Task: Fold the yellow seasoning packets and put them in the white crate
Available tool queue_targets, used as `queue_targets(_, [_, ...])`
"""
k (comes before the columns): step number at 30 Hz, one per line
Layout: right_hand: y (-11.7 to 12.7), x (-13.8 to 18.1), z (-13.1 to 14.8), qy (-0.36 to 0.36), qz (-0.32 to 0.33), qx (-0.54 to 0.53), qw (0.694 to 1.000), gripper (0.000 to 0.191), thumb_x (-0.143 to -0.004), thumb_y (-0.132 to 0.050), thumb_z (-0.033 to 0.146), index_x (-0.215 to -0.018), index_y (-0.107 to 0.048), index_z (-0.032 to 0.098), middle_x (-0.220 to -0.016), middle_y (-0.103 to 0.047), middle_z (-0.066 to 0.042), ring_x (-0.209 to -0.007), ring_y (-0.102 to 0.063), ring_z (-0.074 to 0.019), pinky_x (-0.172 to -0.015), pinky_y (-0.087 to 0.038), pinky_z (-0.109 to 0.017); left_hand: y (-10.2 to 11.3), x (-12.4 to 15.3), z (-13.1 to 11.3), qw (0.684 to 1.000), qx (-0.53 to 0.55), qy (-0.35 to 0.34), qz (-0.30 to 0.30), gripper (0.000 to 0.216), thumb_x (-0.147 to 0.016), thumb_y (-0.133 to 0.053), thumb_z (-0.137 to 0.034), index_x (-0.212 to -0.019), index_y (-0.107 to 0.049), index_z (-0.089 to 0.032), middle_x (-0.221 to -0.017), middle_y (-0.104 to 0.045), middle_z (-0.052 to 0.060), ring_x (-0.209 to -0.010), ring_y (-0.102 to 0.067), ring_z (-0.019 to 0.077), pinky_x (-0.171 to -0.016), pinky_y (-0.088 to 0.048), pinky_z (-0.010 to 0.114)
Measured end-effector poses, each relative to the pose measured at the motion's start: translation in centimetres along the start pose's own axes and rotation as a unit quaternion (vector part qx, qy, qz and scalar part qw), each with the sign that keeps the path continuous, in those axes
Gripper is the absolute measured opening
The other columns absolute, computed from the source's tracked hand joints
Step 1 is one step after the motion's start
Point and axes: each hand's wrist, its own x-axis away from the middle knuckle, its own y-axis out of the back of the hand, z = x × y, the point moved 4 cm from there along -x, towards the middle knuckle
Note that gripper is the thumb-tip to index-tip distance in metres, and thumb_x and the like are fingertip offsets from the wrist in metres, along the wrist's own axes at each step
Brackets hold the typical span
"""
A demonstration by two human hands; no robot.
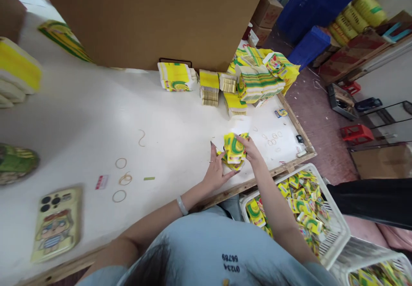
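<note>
Small yellow-and-green printed packets [234, 147] are in my right hand [252, 152], its fingers closed on their right side. More of the same packets overlap underneath, low over the white tabletop. My left hand [215, 172] lies at their lower left with fingers spread, the index finger and thumb beside the packets' edges. Whether it bears any of their weight cannot be told. Beyond the hands stand banded-looking packet stacks: one yellow-topped stack [209, 87], another nearer stack [236, 104] and a long row [260, 83] at the right.
A large cardboard box [154, 19] stands at the table's back. Rubber bands [125, 178] and a phone [58, 223] lie left on the white table [174, 148]. White crates [337, 223] of loose packets stand beside the wooden table edge [299, 159]. Red stools [356, 133] are on the floor.
</note>
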Motion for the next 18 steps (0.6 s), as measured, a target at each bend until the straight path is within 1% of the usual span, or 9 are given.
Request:
queue_targets(2, [0.1, 0.2, -0.2, 0.053, -0.067, -0.042, 0.995, 0.061, -0.073, -0.066, 0.073, -0.103, -0.070, 0.020, -0.096, -0.079, -0.009, -0.100, -0.075, -0.0267, -0.084, -0.063, -0.041, 0.0, -0.7, -0.1, 1.000, -0.016, 0.007, -0.014, 0.101, -0.073, -0.085, -0.056, -0.146, -0.031, -0.014, -0.170, 0.011, 0.030, -0.159, 0.009, 0.0458, -0.129, -0.020, 0.064])
queue_targets(4, [0.3, 0.5, -0.2, 0.099, -0.137, -0.079, 0.982, 0.064, -0.080, -0.053, 0.075, -0.113, -0.068, 0.022, -0.102, -0.078, -0.008, -0.108, -0.073, -0.0243, -0.092, -0.060, -0.042, 0.4, -1.7, -0.4, 0.998, -0.055, 0.013, -0.039, 0.109, -0.065, -0.088, -0.062, -0.145, -0.033, -0.011, -0.169, 0.006, 0.034, -0.158, 0.008, 0.0491, -0.128, -0.015, 0.069])
queue_targets(6, [0.5, 1.1, 0.0, 0.143, -0.202, -0.099, 0.964, 0.064, -0.081, -0.054, 0.072, -0.122, -0.064, 0.024, -0.105, -0.077, -0.007, -0.112, -0.072, -0.0236, -0.100, -0.057, -0.043, 0.7, -3.1, -1.0, 0.993, -0.101, 0.007, -0.061, 0.112, -0.061, -0.089, -0.065, -0.142, -0.037, -0.009, -0.168, -0.001, 0.037, -0.158, 0.007, 0.0508, -0.126, -0.008, 0.072])
queue_targets(8, [0.4, 1.8, 0.3, 0.190, -0.243, -0.085, 0.948, 0.067, -0.078, -0.062, 0.068, -0.128, -0.060, 0.024, -0.109, -0.076, -0.008, -0.115, -0.070, -0.0252, -0.104, -0.054, -0.044, 0.8, -4.6, -1.7, 0.989, -0.132, -0.014, -0.066, 0.112, -0.063, -0.087, -0.066, -0.145, -0.036, -0.009, -0.168, -0.010, 0.035, -0.158, 0.005, 0.0500, -0.125, -0.001, 0.074])
queue_targets(11, [0.3, 3.1, 1.2, 0.249, -0.260, 0.003, 0.933, 0.074, -0.075, -0.069, 0.064, -0.132, -0.056, 0.020, -0.114, -0.074, -0.014, -0.116, -0.068, -0.0296, -0.106, -0.053, -0.049, 0.1, -6.5, -2.6, 0.989, -0.139, -0.042, -0.024, 0.112, -0.071, -0.084, -0.057, -0.156, -0.025, -0.013, -0.166, -0.028, 0.029, -0.159, -0.014, 0.0462, -0.124, 0.007, 0.073])
queue_targets(13, [1.0, 4.1, 2.3, 0.288, -0.284, 0.071, 0.912, 0.070, -0.076, -0.069, 0.064, -0.129, -0.057, 0.019, -0.116, -0.072, -0.016, -0.117, -0.067, -0.0315, -0.107, -0.052, -0.053, -0.4, -7.2, -2.8, 0.990, -0.132, -0.044, 0.010, 0.112, -0.073, -0.084, -0.049, -0.160, -0.021, -0.017, -0.165, -0.035, 0.026, -0.156, -0.028, 0.0440, -0.125, 0.009, 0.071])
queue_targets(15, [2.4, 5.3, 4.0, 0.342, -0.297, 0.141, 0.880, 0.061, -0.075, -0.071, 0.061, -0.121, -0.060, 0.021, -0.117, -0.071, -0.015, -0.121, -0.066, -0.0326, -0.111, -0.048, -0.056, -0.6, -7.5, -2.7, 0.990, -0.129, -0.044, 0.028, 0.109, -0.071, -0.085, -0.045, -0.159, -0.025, -0.021, -0.163, -0.039, 0.022, -0.155, -0.031, 0.0422, -0.125, 0.011, 0.068])
queue_targets(16, [3.1, 5.8, 4.9, 0.362, -0.281, 0.177, 0.871, 0.057, -0.073, -0.074, 0.058, -0.116, -0.062, 0.023, -0.118, -0.071, -0.014, -0.122, -0.065, -0.0327, -0.113, -0.047, -0.056, -0.6, -7.6, -2.6, 0.990, -0.130, -0.045, 0.031, 0.106, -0.071, -0.085, -0.044, -0.158, -0.029, -0.023, -0.163, -0.042, 0.020, -0.156, -0.030, 0.0416, -0.125, 0.013, 0.067])
queue_targets(18, [4.5, 6.5, 6.3, 0.373, -0.230, 0.224, 0.870, 0.051, -0.068, -0.081, 0.052, -0.109, -0.065, 0.025, -0.118, -0.071, -0.012, -0.122, -0.066, -0.0326, -0.113, -0.047, -0.054, -0.3, -7.5, -2.6, 0.989, -0.135, -0.046, 0.036, 0.098, -0.071, -0.085, -0.045, -0.154, -0.036, -0.024, -0.161, -0.044, 0.018, -0.157, -0.027, 0.0413, -0.125, 0.015, 0.067])
